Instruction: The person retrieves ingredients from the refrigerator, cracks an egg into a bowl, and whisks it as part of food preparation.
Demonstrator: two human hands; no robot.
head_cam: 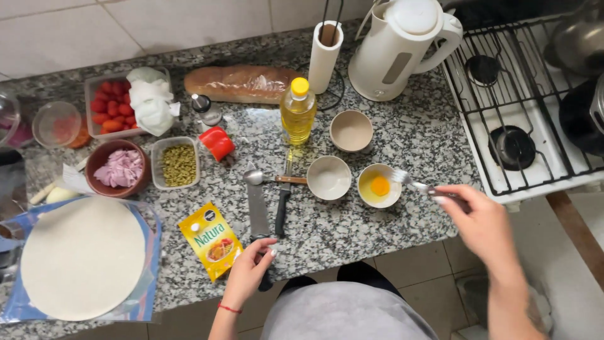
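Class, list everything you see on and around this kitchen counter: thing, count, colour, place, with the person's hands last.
Dough disc: one, pale, on blue plastic, front left.
Sauce packet: one, yellow, counter front.
Small bowls: three, white; the right one holds an egg yolk.
Oil bottle: one, yellow, centre.
Bread loaf: one, brown, wrapped, at back.
Kettle: one, white, back right.
Paper towel roll: one, white, beside kettle.
Tomato tray: one, red, back left.
Brown bowl: one, pink slices inside.
Stove: white, right.
Left hand: at counter edge near packet.
Right hand: holds fork over the yolk bowl.
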